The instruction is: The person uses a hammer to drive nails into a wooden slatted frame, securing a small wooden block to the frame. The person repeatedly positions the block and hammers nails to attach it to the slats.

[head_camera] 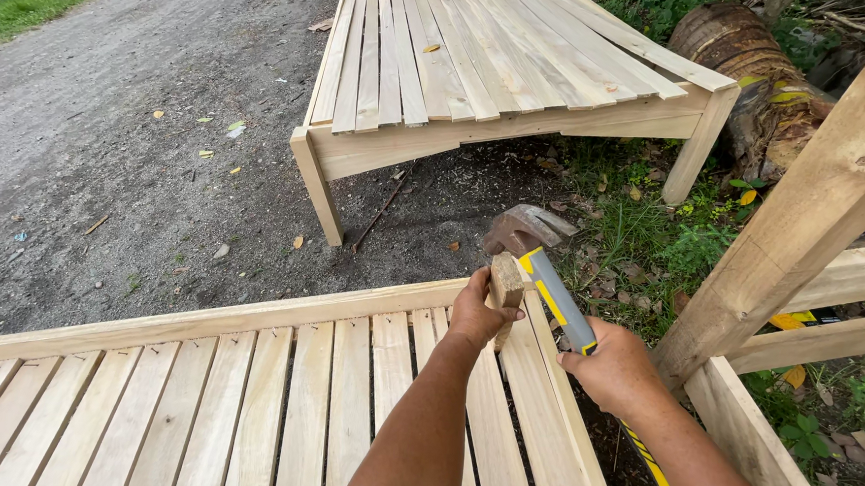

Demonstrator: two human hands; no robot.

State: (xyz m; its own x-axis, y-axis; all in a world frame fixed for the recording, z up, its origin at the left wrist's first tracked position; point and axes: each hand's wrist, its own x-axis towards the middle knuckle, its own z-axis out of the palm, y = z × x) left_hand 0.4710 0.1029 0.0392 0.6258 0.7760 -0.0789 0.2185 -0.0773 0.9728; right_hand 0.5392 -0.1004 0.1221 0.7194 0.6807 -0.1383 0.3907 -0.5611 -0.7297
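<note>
Nearest you, your right hand [615, 366] grips one grey-and-yellow hammer [548, 289], head raised just above the single small wood block [505, 284] your left hand [478, 312] pinches upright on the slatted frame [247, 401]; risk: a glancing blow may catch those fingers; one other slatted frame [482, 58] stands well beyond.

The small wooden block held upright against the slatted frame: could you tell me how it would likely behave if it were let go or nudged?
The small wooden block looks stiff, solid and probably light, as the left hand pinches it easily. Standing on end on a narrow slat, it would likely tip once released. Its rough sawn faces suggest it would not be slippery.
</note>
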